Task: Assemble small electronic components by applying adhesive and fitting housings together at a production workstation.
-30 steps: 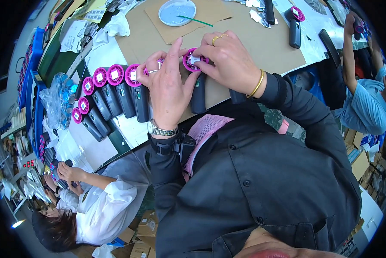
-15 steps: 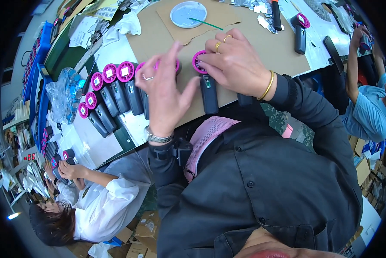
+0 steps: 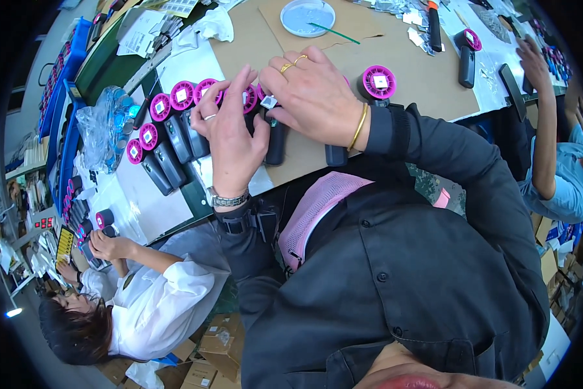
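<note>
My right hand (image 3: 317,94), with gold rings, is closed, its fingertips pinching a small whitish square piece (image 3: 268,101) at a pink fan head. That head is mostly hidden; below it a dark handle (image 3: 275,139) shows. My left hand (image 3: 230,126) is close on the left with fingers apart, over a row of handheld fans. Several pink round fan heads there, such as this fan head (image 3: 182,95), bear white squares at their centres. Right of my right hand lies another pink fan head (image 3: 379,83) with a white square; my wrist covers its handle.
A round clear dish (image 3: 307,18) with a green stick (image 3: 333,32) lies on brown cardboard (image 3: 408,71). Clear plastic wrap (image 3: 100,133) sits at left. A co-worker in a white shirt (image 3: 161,305) is at lower left, another in blue (image 3: 557,175) at right.
My right hand has moved left from one fan to another, beside my left hand, uncovering the fan head at right. My left hand has lowered its fingers. The view has shifted slightly.
</note>
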Motion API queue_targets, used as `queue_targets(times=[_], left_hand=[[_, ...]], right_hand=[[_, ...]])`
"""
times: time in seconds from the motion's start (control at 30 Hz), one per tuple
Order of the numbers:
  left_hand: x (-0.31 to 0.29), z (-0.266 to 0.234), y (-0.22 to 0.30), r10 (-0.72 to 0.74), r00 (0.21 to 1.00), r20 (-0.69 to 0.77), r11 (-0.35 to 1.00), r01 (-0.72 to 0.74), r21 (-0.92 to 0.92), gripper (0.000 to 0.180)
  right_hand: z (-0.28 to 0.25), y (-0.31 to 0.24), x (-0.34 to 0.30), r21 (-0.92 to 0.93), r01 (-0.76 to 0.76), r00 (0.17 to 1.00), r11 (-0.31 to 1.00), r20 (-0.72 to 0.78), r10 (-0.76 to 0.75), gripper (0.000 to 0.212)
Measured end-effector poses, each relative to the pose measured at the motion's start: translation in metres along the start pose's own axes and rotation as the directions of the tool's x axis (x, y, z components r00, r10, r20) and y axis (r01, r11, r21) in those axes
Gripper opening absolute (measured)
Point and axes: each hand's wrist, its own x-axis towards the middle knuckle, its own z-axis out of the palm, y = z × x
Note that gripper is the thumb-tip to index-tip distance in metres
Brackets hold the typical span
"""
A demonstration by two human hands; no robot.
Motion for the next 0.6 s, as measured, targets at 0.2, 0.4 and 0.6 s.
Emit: queue_targets(times=[0.2,0.4,0.6], left_hand=[[0.005,0.003,0.0,0.002,0.999,0.035,1.0,-0.001,-0.021,0.082],[0.008,0.008,-0.005,0.011,0.999,0.048,1.0,-0.011,0.005,0.084],[0.01,0.011,-0.007,0.021,0.999,0.036,1.0,-0.021,0.002,0.085]], right_hand=[[-0.003,0.012,-0.001,0.027,0.042,0.998,0.999,-0.049,-0.04,0.031],[0.001,0.024,0.0,-0.061,0.094,0.995,0.994,-0.016,-0.095,0.016],[0.004,0.023,0.002,-0.054,0.05,0.998,0.997,-0.03,-0.052,0.017]])
